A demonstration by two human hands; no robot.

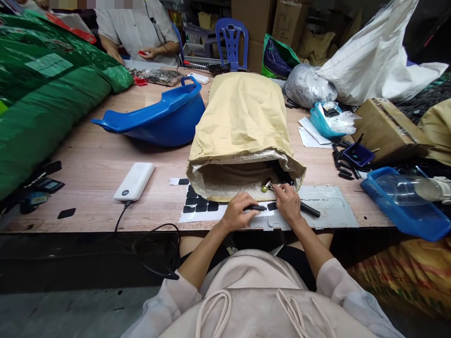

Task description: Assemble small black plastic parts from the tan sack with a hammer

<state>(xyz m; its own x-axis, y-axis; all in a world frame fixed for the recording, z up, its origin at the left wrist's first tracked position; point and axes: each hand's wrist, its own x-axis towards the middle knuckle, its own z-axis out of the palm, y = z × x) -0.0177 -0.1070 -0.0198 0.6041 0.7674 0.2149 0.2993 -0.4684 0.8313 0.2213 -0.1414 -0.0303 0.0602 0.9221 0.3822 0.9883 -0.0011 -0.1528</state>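
Observation:
My left hand (238, 212) is closed around a slim black rod-like piece (256, 207) in front of the sack's mouth. At the lip of the sack, my right hand (288, 201) pinches a small shiny metal part (268, 185) with a yellowish-green end; its exact kind is unclear. The tan woven sack (246, 112) lies on its side, mouth toward me, with dark pieces inside at its right. A black tube (310, 210) rests beside my right wrist on a grey sheet (333, 202). Black rounded stickers (201, 208) sit on white backing to the left of my hands.
A white power bank (134, 182) with a cable and a blue basin (165, 117) stand left. Green bags (52, 103) line the left edge. On the right are a blue tray (405, 220) holding a bottle, a carton (391, 126) and black pieces. A co-worker (137, 33) sits opposite.

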